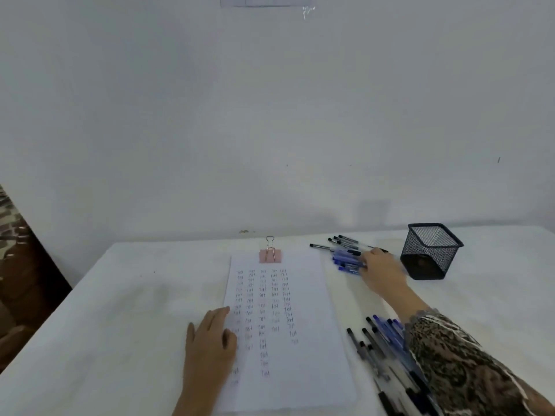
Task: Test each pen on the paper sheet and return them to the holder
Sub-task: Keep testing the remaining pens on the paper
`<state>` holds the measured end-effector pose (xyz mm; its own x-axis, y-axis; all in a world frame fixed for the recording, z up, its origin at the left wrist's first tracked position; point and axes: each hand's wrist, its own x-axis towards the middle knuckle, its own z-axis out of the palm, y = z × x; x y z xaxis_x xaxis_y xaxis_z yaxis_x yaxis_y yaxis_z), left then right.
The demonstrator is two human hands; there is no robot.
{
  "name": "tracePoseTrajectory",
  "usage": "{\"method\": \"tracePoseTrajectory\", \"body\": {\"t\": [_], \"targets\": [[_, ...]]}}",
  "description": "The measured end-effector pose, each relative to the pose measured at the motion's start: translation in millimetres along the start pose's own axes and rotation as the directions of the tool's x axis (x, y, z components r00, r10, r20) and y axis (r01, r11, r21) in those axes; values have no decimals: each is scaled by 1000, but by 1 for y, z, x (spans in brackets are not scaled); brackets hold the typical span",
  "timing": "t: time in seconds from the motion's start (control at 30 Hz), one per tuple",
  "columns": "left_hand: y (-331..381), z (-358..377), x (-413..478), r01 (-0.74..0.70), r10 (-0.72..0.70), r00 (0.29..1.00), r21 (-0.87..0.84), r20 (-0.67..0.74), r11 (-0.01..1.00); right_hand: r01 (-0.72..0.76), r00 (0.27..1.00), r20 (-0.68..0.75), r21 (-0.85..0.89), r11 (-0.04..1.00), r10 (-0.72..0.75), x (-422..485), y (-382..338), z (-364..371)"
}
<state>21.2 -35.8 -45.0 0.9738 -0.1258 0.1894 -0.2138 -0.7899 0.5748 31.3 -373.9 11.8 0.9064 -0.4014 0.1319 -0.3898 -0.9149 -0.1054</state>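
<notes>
Pens (348,259): light, stiff, slippery; lying under right fingers (365,262), grasp unclear; taking mid-barrel advised. Left hand (210,340) lying flat, pressing paper sheet (288,319).

My left hand (210,340) lies flat, fingers together. My right hand (381,273) reaches far out, palm down, arm stretched in a patterned sleeve (456,364).

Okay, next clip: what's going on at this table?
A person is testing pens. The left hand lies flat on the left edge of the paper sheet, which is covered in columns of small test marks and clipped at the top. The right hand reaches into the far pile of pens beside the mesh holder. Another pile of pens lies nearer, right of the sheet.
</notes>
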Motion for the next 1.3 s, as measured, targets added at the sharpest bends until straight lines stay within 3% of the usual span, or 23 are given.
{"method": "tracePoseTrajectory", "body": {"t": [0.1,0.23,0.33,0.4,0.5,0.57,0.67,0.73,0.93,1.03,1.1,1.17,1.2,1.23,1.27,1.3], "targets": [[-1,-2,2,-20,20,1000,-6,-8,1000,42,999,0,-44,998,-42,11,10,8],[-4,-9,6,-85,86,996,78,-5,993,72,988,139,-53,996,-65,26,15,6],[-8,-9,6,-125,128,991,102,-26,987,77,985,156,17,997,-78,30,19,3],[-10,-10,4,-124,126,992,109,-14,986,105,994,19,121,987,-108,22,13,-11],[-4,-14,2,-145,151,988,126,-39,981,276,958,-163,306,911,-236,-12,-20,-36],[6,-19,2,-257,265,961,100,-80,961,396,918,-153,277,875,-367,-47,-53,-40],[29,-19,-6,-426,432,901,-95,45,900,652,757,-198,171,739,-623,-87,-95,-9],[36,-11,-10,-485,489,867,-63,92,872,731,674,-290,130,670,-679,-100,-106,14],[14,9,-12,-470,470,882,-23,-3,882,716,654,-381,31,698,-654,-105,-108,38],[18,3,-15,-465,466,885,-64,-7,883,687,694,-281,-14,726,-662,-104,-110,28],[18,0,-18,-362,366,931,-168,-4,917,704,684,-258,-10,710,-682,-98,-106,13],[19,-5,-21,-287,289,957,-292,-38,912,710,683,-397,164,685,-613,-92,-99,-2],[20,-7,-24,-274,271,961,-322,-54,906,661,728,-514,348,665,-454,-94,-99,-9],[20,-7,-25,-262,258,964,-336,-56,905,584,792,-565,586,562,-233,-99,-101,-13],[20,-7,-26,-261,260,964,-346,-50,901,453,883,-469,832,320,-29,-106,-107,-14],[19,-7,-26,-260,262,964,-347,-41,901,274,959,-274,962,9,69,-112,-117,-12]]}}
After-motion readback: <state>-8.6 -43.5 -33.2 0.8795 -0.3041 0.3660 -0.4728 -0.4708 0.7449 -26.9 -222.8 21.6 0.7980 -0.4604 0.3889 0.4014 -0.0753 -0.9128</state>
